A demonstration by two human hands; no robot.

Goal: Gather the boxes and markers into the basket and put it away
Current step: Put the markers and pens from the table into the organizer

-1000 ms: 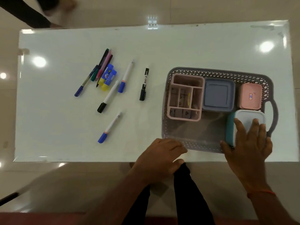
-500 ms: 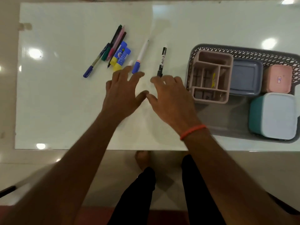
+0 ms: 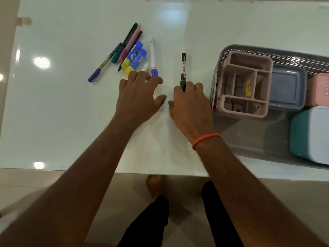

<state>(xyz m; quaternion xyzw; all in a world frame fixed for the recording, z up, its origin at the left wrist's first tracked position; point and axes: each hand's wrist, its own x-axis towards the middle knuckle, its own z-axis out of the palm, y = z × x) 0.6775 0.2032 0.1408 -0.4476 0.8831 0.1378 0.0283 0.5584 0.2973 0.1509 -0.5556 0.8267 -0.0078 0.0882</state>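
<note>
1. Boxes first, and they look settled. To the right of the right hand [image 3: 190, 104], the grey basket [image 3: 267, 52] holds a pink organiser [image 3: 243, 84], a blue-grey box [image 3: 286, 86], a pink box [image 3: 318, 90] and a teal box with a pale lid [image 3: 311, 134]. I see no box out on the table [image 3: 53, 113].

2. Markers are the job in hand, and I can see none in the basket yet.

3. The right hand's fingers are bent down, with the thumb out to the side. The cap end of the black marker [image 3: 183, 68] runs in between the first two fingertips. Whether they actually grip it, I cannot tell.

4. The left hand [image 3: 138, 97] is spread and loosely bent, thumb wide, holding nothing I can see. Its fingertips are just at the blue cap of the white marker [image 3: 152, 56]. A small white tip [image 3: 145, 67] pokes out beyond them, and the hand hides the rest.

5. Beyond the left fingertips lie two glue sticks [image 3: 135, 57] and a bunch of pens [image 3: 130, 41]. A blue pen [image 3: 105, 65] lies further left.

6. My reading is roughly halfway. All of that still has to go in, and then the basket needs carrying off.
</note>
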